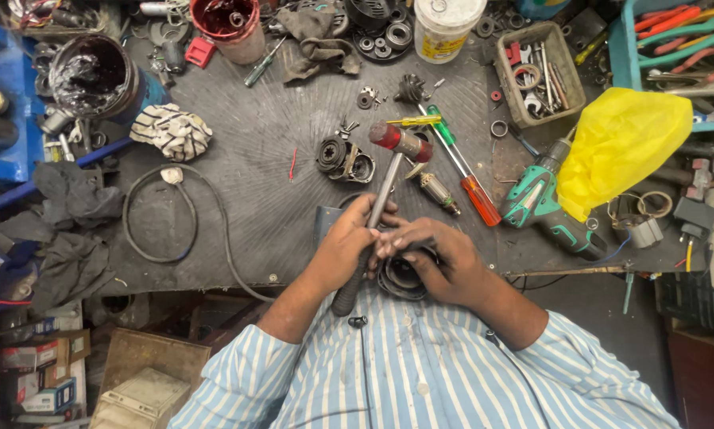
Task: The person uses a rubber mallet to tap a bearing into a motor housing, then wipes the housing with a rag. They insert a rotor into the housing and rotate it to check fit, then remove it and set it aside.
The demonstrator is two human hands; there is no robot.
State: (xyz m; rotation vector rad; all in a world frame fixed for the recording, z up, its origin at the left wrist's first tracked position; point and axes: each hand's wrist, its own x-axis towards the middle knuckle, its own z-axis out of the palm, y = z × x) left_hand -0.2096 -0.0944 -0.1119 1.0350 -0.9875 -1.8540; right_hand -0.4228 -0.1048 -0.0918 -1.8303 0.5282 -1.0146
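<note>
My left hand point(347, 242) grips the metal shaft of a hammer point(381, 191); its red-and-steel head point(401, 141) points away over the bench and its black grip hangs toward my chest. My right hand point(436, 258) holds a round dark motor housing point(402, 278) close to my body, fingers touching the hammer shaft. Just beyond the hands lie a small motor armature point(439, 193), a black gear housing point(344, 157), and a red-handled screwdriver point(468, 181) crossed by a yellow-and-green one.
A green power drill point(543, 202) lies right under a yellow plastic bag point(623, 143). A grease tub point(94, 73), striped rag point(172, 131), black cable with plug point(162, 214), red pot point(228, 24), white jar point(446, 25) and a tray of tools point(541, 73) crowd the bench.
</note>
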